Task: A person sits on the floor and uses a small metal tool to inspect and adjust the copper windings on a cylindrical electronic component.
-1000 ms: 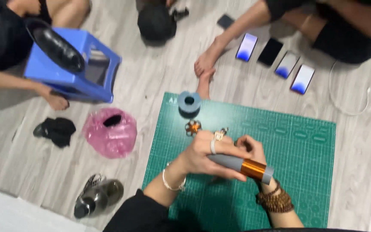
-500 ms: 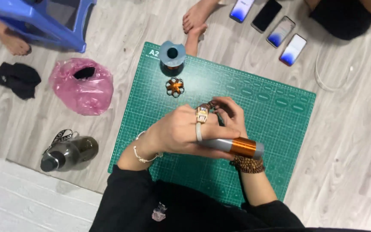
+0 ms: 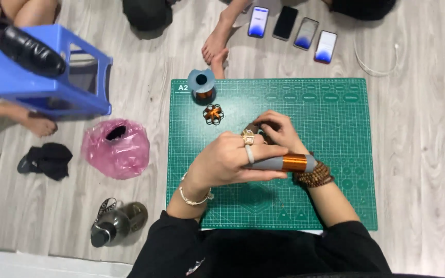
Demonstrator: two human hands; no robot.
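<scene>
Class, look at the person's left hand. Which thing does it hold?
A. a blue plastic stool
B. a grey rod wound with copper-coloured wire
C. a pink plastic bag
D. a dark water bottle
B: the left hand grips the grey rod wound with copper-coloured wire above the green cutting mat, its fingers wrapped around the grey end.

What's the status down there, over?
Left hand gripping grey rod with copper wire coil. Right hand closed on small dark piece, above green cutting mat. Wire spool and small copper flower shape sit apart, nothing blocking.

grey tube [image 3: 273, 163], copper-wound end, held level
</scene>
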